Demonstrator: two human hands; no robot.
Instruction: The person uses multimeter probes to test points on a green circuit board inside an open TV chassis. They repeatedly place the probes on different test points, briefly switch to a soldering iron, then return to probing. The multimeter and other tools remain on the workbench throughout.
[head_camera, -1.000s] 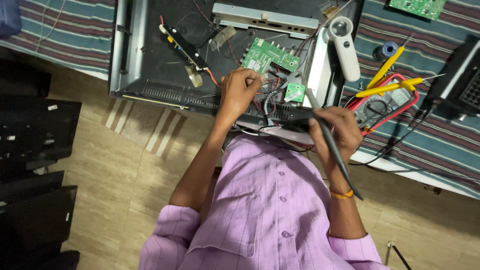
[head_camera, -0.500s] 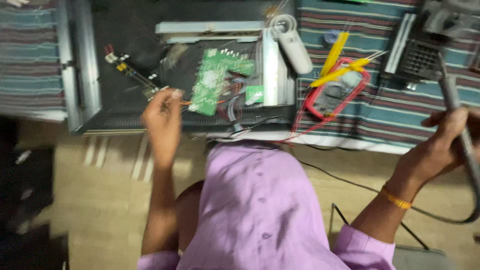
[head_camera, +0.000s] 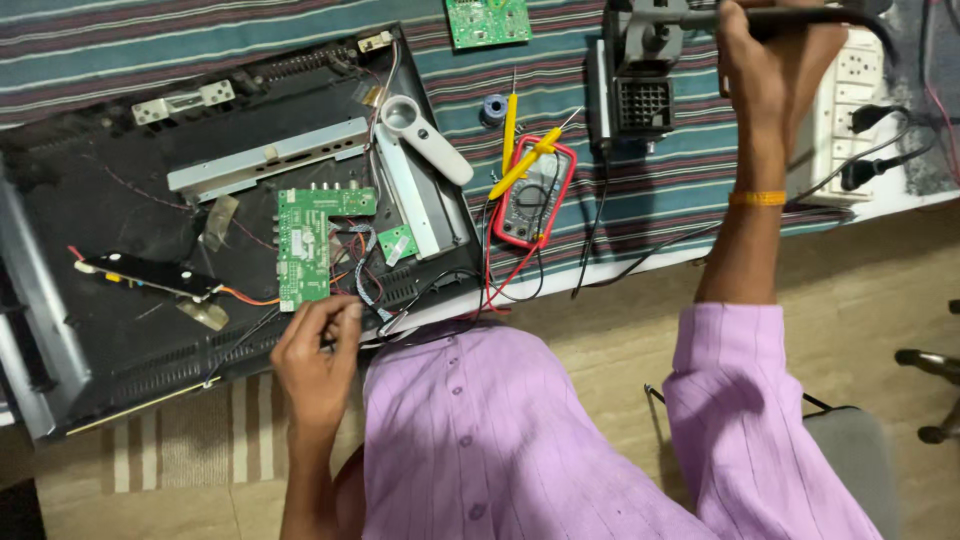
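Right hand (head_camera: 775, 50) now swung away, clenched round black-handled soldering iron (head_camera: 800, 14) at its stand; left hand (head_camera: 318, 350) pinching thin solder wire beside green circuit board (head_camera: 305, 245).

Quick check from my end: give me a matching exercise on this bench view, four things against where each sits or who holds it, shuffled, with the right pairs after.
Things:
1. green circuit board
2. red multimeter
3. white magnifier
4. soldering iron handle

Places:
A. gripped in the right hand, raised by the stand at the top edge
B. inside the opened black casing, just above the left hand
C. on the striped cloth, with yellow probes lying across it
D. lying over the casing's right edge, lens end toward the top

Pairs: 1-B, 2-C, 3-D, 4-A
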